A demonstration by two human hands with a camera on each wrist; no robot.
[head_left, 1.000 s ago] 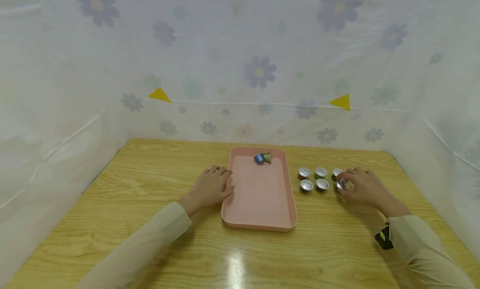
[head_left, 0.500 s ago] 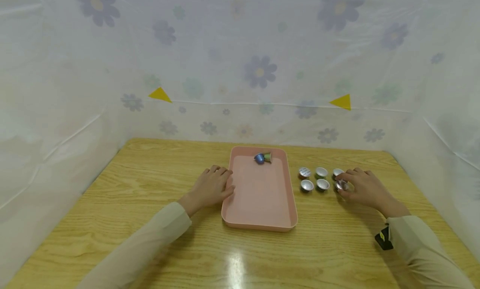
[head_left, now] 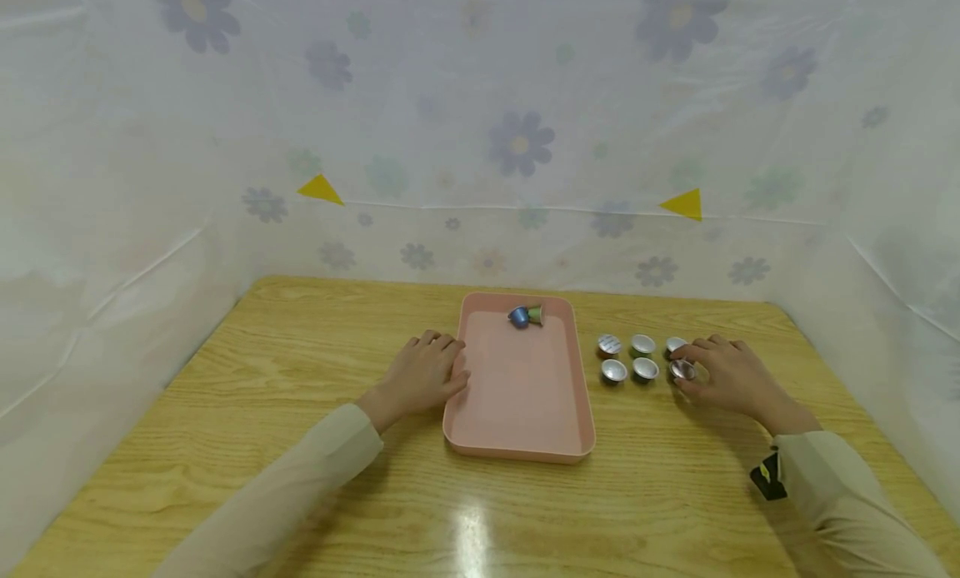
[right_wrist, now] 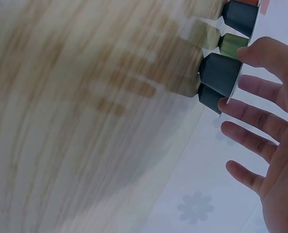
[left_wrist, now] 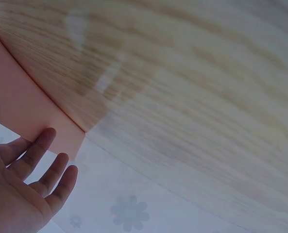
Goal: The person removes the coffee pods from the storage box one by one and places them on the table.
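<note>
1. Pale flowered sheeting (head_left: 450, 103) walls in the back and both sides, with two yellow triangles (head_left: 321, 190) on the back.
2. The wood-grain counter (head_left: 300, 511) meets the back sheeting; its front edge runs out of the head view. Open wood stretches left of the tray (head_left: 517, 395) and along the front, where glare whitens a patch.
3. The pink tray sits mid-counter; its flat floor gives room up to the far end. The left wrist view cuts it off.
4. The right hand (head_left: 731, 374) is narrowed, pinching the dark pod (head_left: 682, 371) on the counter, front right of six. Fingers partly hide it and the pod behind; whether they touch that one is hard to tell.
5. The left hand (head_left: 423, 370) pinches the tray's left wall.
6. Five other pods (head_left: 643, 345) stand lid up, a strip of wood separating them from the tray.
7. Inside, a blue pod (head_left: 519, 317) touches a green pod (head_left: 536, 315).
</note>
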